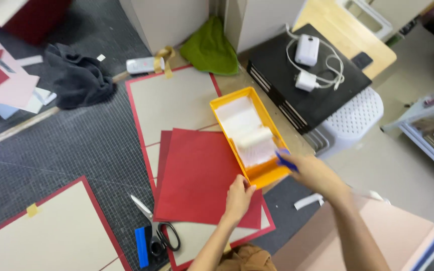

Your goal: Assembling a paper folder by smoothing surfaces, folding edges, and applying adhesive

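Observation:
My right hand [313,173] grips the blue handle [285,160] of a white paint roller [252,137] that lies in an orange tray [227,98] coated with white glue or paint. My left hand [238,197] rests at the tray's near corner, fingers curled against its rim and on a dark red sheet [197,175]. The red sheet lies on a grey board with a red border [174,100].
Scissors [156,226] and a blue tool [142,246] lie on the dark cutting mat [76,145]. A second red-edged board [51,231] sits at lower left. Black cloth [81,78], green cloth [209,47], black box with white chargers [307,65], white stool [355,118].

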